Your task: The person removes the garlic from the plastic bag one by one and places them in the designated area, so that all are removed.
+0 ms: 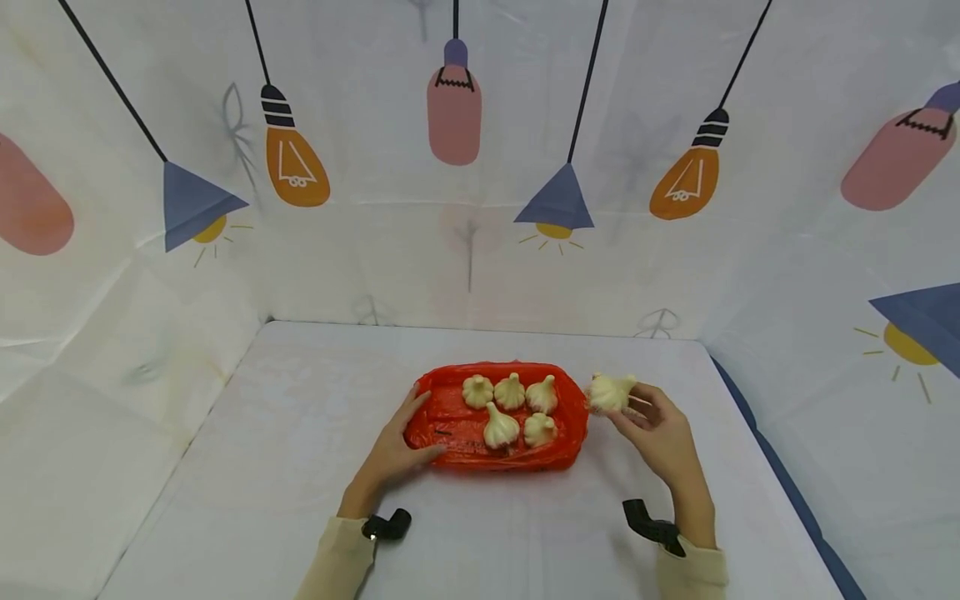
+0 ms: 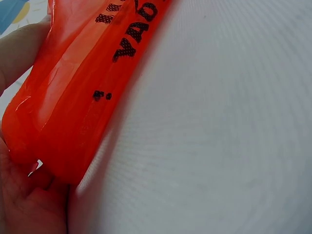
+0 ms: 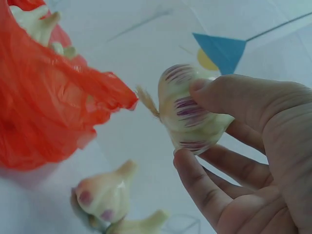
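Observation:
A red plastic bag (image 1: 457, 454) wraps a shallow oblong form on the table, with several white garlic bulbs (image 1: 501, 427) on top. My left hand (image 1: 393, 446) holds its left end, thumb at the near side and fingers at the far side. The left wrist view shows black lettering on the red plastic (image 2: 73, 107) beside that hand. At the other end, my right hand (image 1: 656, 429) pinches a garlic bulb (image 3: 190, 109) between thumb and fingers. It has purple streaks and a tuft of roots pointing at the bag.
Two more bulbs (image 3: 105, 195) show below the right hand in the right wrist view; I cannot make them out separately in the head view. The white table (image 1: 300, 400) meets a sheet wall (image 1: 390, 267) printed with lamps at the back and sides.

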A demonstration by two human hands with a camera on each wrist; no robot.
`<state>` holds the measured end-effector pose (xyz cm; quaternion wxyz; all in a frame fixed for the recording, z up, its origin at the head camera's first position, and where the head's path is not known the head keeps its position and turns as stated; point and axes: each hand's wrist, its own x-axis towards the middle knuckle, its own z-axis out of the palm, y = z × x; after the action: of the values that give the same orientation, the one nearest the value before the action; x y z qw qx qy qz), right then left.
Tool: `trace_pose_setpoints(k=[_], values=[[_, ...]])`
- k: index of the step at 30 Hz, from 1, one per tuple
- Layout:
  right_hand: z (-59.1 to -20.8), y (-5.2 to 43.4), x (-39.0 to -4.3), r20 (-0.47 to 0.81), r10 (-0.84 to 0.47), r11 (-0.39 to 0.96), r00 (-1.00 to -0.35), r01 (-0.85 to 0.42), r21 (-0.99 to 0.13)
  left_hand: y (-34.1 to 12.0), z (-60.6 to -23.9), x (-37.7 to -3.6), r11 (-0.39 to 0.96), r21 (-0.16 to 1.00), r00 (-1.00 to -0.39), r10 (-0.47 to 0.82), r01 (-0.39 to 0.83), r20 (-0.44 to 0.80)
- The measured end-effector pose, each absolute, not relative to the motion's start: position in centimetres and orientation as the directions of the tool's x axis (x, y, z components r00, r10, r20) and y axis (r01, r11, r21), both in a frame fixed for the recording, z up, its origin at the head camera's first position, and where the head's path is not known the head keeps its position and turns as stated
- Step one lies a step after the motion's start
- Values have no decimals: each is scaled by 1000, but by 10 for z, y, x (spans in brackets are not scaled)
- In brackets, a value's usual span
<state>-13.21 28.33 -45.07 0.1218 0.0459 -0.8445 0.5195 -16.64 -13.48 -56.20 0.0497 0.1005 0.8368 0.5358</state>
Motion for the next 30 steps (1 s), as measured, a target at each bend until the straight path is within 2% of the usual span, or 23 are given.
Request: trace_pose_setpoints(k=[7,20,30], values=[[-459,309,-132,232,131,522,-964,-132,-842,-134,-561,-165,413,904,-975,221,110,18],[-465,345,-135,236,166,606,-957,-90,-790,-134,-561,-167,412,906,-977,214,99,9],[-473,365,-132,180,224,594,-958,-12,-804,-134,-561,-168,416,904,-977,212,101,12]])
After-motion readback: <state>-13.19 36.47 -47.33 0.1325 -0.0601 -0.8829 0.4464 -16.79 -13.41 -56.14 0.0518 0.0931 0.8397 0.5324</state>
